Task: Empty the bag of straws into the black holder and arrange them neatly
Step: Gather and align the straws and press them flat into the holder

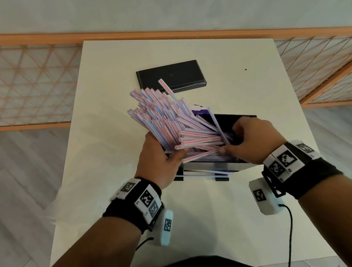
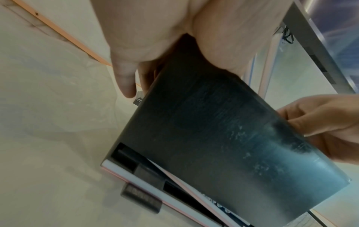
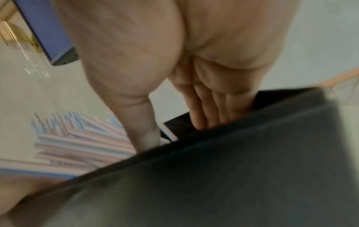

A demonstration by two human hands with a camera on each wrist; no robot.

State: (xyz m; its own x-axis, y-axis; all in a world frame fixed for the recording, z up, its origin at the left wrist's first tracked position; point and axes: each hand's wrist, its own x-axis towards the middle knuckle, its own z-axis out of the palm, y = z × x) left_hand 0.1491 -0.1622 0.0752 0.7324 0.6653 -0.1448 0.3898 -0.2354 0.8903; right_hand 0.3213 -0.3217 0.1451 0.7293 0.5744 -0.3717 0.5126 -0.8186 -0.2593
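Note:
A thick bundle of pink-and-blue striped straws [image 1: 163,117] fans up and to the left out of the black holder [image 1: 240,164]. My left hand [image 1: 162,156] grips the bundle at the holder's left end, thumb laid over the lower straws. My right hand [image 1: 247,138] reaches into the holder's right end. Its fingers [image 3: 205,110] dip behind the holder's wall [image 3: 213,184], and its thumb presses on the straw [image 3: 77,142] ends. The left wrist view shows the holder's front face [image 2: 223,130]. A few straws [image 2: 136,179] lie in the slot at its base.
The holder's flat black lid [image 1: 171,78] lies farther back on the white table [image 1: 255,88]. Something purple and white [image 1: 200,110] shows behind the straws. Crumpled clear plastic [image 1: 63,197] lies at the table's left edge. A wooden lattice screen [image 1: 13,85] stands behind.

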